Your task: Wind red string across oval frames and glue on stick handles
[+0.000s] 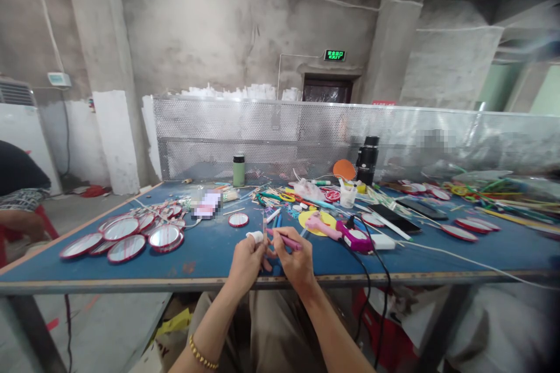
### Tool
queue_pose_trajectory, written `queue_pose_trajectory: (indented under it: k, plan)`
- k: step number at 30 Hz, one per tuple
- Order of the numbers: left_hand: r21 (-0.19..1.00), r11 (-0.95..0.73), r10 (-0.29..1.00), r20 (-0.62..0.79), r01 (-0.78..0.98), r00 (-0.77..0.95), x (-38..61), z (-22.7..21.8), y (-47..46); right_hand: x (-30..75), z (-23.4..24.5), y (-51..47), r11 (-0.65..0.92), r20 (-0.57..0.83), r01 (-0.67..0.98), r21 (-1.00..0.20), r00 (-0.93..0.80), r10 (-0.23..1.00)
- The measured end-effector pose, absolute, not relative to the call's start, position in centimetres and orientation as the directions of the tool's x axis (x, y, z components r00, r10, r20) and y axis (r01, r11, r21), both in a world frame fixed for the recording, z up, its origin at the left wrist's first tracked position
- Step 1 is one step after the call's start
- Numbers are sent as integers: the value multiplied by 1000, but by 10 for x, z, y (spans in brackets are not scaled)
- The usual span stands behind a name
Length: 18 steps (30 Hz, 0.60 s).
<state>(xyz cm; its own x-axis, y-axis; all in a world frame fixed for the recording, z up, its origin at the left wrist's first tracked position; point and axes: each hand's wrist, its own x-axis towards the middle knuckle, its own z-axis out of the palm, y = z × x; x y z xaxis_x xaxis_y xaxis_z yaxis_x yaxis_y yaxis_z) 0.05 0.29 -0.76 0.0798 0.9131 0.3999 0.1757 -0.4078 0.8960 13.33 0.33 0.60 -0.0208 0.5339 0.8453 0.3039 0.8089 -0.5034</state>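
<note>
Just above the table's front edge, my two hands work close together. My left hand (247, 261) is closed, its fingers pinching a thin, narrow strip (265, 224) that points up; its exact kind is too small to tell. Something white (254, 236) covers one of that hand's fingertips. My right hand (298, 262) grips a pink pen-like tool (290, 240), its tip turned towards the left fingers. Several blue sticks (277, 221) lie just beyond the hands. A pink-and-purple corded tool (356, 239) rests right of them, partly over a yellow disc (308, 220).
Round red-rimmed mirrors (121, 229) are piled on the left of the blue table (210, 265). A green bottle (238, 172) and a black thermos (368, 160) stand at the back. Right lie a dark phone (396, 218) and a white cable (459, 262). A seated person (20, 178) is far left.
</note>
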Motion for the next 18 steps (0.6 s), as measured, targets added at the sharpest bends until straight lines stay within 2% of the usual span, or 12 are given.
queue_pose_trajectory:
  k: [9,15,18]
  plan:
    - [893,-421,907,412,159,88,1,-9,3,133,7,1,820,854,307,-482,-47,519]
    - [921,-376,925,369,99,86,1,-9,4,135,3,4,797,850,321,-511,52,524]
    - [927,-365,930,358,90,88,1,-7,4,135,3,4,793,846,326,-514,38,532]
